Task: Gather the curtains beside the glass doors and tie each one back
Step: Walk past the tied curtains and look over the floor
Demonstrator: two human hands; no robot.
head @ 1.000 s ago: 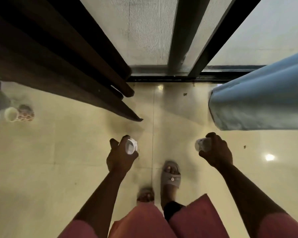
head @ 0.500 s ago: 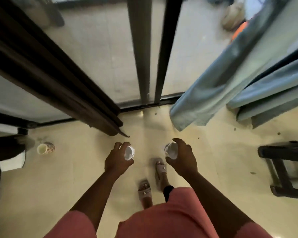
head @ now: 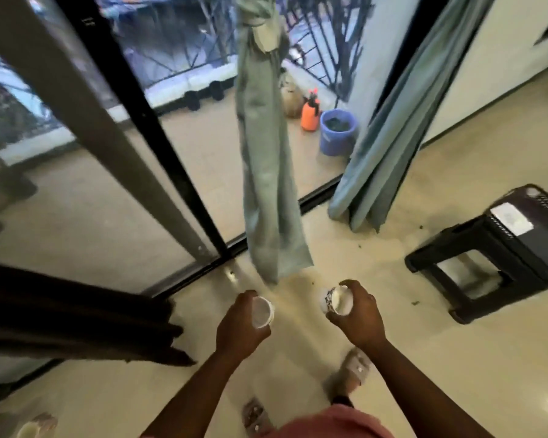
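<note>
At 12 o'clock the middle curtain (head: 268, 172) hangs already knotted; the loose curtain (head: 402, 121) is at 2 o'clock. My left hand (head: 241, 327) and right hand (head: 356, 314) each grip a cup (head: 261, 312). I judge I must put the cups down before gathering it.

Ahead of me one blue-green curtain (head: 268, 172) hangs knotted against the glass doors (head: 184, 128); its twin (head: 399, 121) hangs loose at right, a dark curtain (head: 76, 324) at left.
</note>
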